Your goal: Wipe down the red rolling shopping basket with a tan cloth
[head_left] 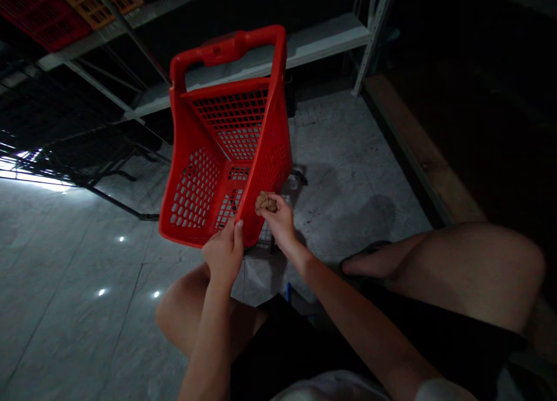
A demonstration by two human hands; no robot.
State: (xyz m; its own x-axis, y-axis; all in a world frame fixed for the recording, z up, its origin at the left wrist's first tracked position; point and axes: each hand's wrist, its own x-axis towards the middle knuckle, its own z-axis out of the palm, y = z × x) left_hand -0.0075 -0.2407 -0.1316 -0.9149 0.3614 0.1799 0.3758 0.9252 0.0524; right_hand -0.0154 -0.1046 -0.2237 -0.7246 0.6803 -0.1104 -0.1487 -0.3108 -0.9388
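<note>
A red plastic shopping basket cart with a tall handle and lattice walls stands in front of me, its inside facing up. My left hand is closed on the near corner of its rim, thumb on top. Between the thumb and fingers of my right hand is a crumpled brown cloth. The cloth is against or very close to the outside of the cart's right wall; contact cannot be made out for sure.
Behind the cart runs a grey metal shelf rack. Red and yellow crates sit at upper left. Dark wire carts stand at left on the grey tiled floor. A wooden edge lies at right.
</note>
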